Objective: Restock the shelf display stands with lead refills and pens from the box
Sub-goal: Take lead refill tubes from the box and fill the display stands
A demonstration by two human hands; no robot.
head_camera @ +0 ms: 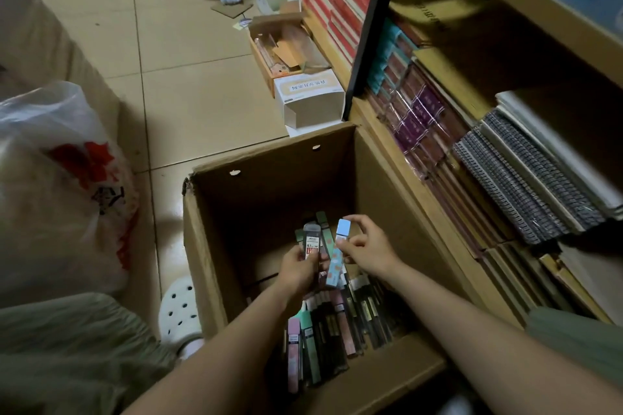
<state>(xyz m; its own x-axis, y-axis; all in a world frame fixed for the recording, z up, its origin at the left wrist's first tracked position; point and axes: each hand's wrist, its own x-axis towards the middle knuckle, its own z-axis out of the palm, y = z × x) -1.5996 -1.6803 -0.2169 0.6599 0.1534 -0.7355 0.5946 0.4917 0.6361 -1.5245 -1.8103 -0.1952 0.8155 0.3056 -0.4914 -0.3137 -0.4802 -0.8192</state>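
An open cardboard box [276, 178] stands on the floor beside the shelf. Several slim lead refill cases [337, 320] in pink, green and black lie at its bottom. My left hand [298, 271] is inside the box and grips a bunch of refill cases [313, 241], a black one in front with green ones behind. My right hand [365, 246] is next to it and pinches a light blue refill case [339, 248] that stands upright between the two hands.
The wooden shelf [404, 158] to the right holds stacked notebooks [526, 178] and wrapped purple packs. A white carton [308, 98] and an open tray box [279, 47] sit on the tiled floor beyond. A plastic bag [64, 185] bulges at left.
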